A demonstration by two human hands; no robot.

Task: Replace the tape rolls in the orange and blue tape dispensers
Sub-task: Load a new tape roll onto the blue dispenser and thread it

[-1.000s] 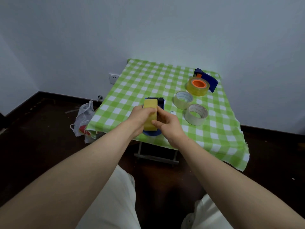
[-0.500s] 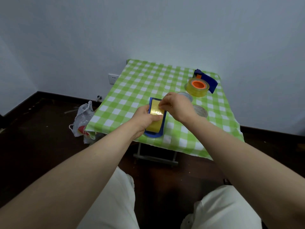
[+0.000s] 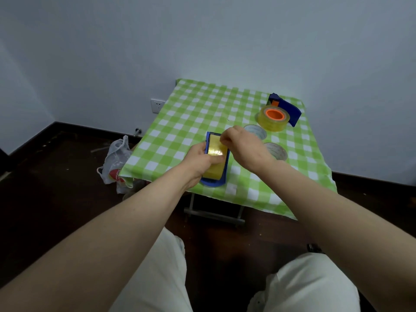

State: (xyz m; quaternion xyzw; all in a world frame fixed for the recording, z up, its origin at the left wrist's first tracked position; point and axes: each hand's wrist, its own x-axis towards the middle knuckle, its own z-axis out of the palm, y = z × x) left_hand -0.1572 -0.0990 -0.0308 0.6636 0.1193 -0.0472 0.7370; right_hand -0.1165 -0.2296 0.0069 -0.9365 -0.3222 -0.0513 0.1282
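A blue tape dispenser with a yellowish tape roll in it rests near the table's front edge. My left hand grips the dispenser and roll from the left side. My right hand reaches over from the right, its fingertips pinched at the top of the roll, on the tape's surface. At the back right lies a second dispenser, blue with an orange hub, holding a yellowish roll.
Two pale tape rolls lie flat just right of my right hand, partly hidden by it. The small folding table has a green checked cloth. A plastic bag sits on the dark floor at its left.
The dispenser has been tipped from upright to leaning back on the table. My right hand moved from the roll's right side up to its top.
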